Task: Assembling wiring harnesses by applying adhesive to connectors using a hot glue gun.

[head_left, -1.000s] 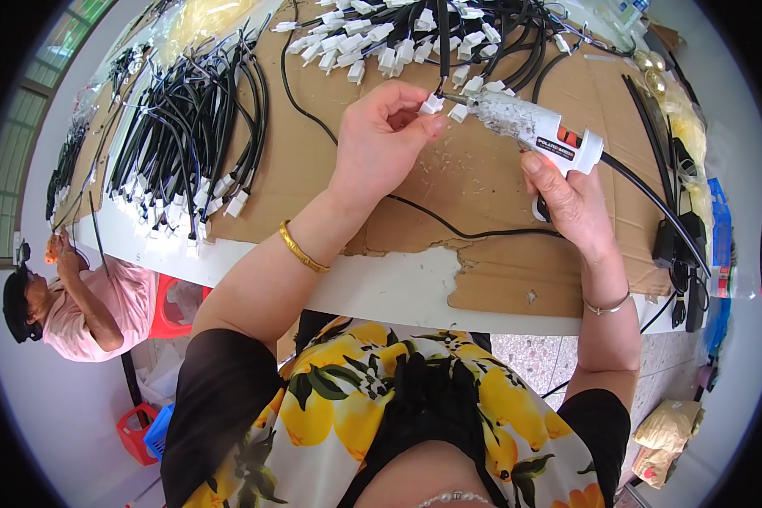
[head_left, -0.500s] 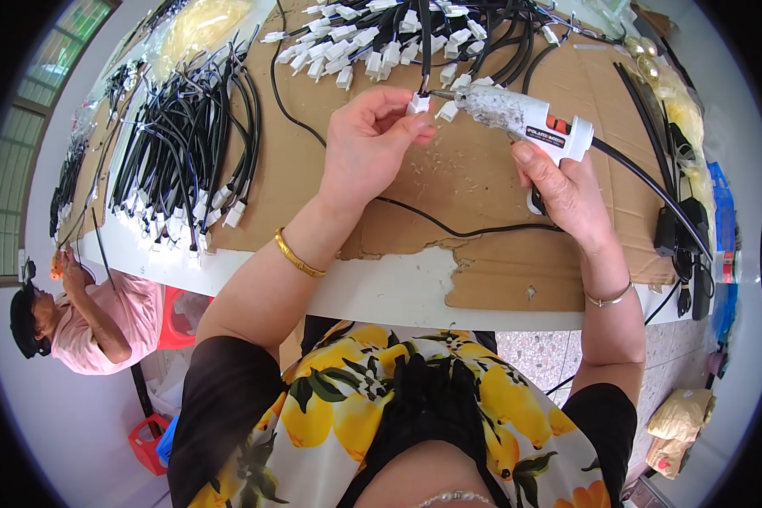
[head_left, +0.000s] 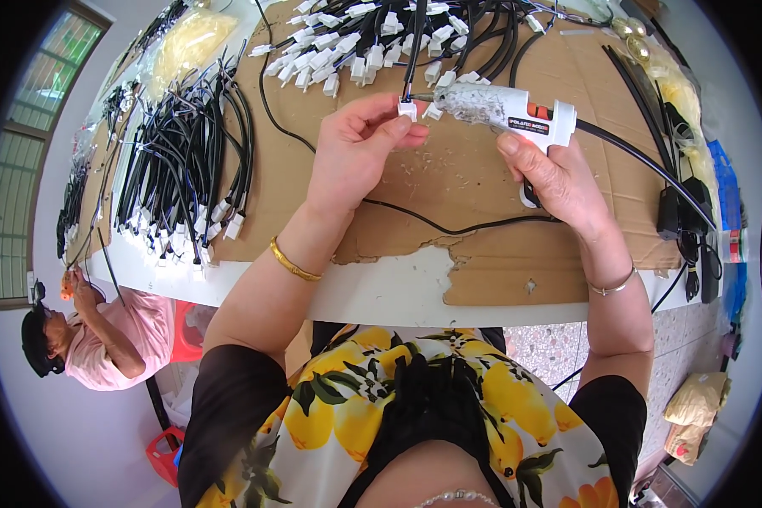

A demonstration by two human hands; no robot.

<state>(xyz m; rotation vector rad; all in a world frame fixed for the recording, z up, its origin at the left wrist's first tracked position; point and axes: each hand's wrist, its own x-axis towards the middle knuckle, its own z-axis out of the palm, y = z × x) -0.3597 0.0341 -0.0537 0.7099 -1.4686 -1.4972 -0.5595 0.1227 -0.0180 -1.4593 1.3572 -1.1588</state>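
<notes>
Connector [head_left: 407,109] sits pinched between my left hand [head_left: 353,157] thumb and fingertips, held up off the cardboard sheet [head_left: 483,245] so the glue gun [head_left: 504,109] nozzle meets it square. Right hand [head_left: 559,182] wraps shut round the gun grip, index finger on the trigger. Finished cables [head_left: 182,169] bundled off to the left

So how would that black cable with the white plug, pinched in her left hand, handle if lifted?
Probably floppy: the black cable droops and curves like the bundled ones on the cardboard. Likely light, since the left hand holds its white plug with fingertips only. The right hand points a glue gun at it, so fresh glue may be tacky.
</notes>
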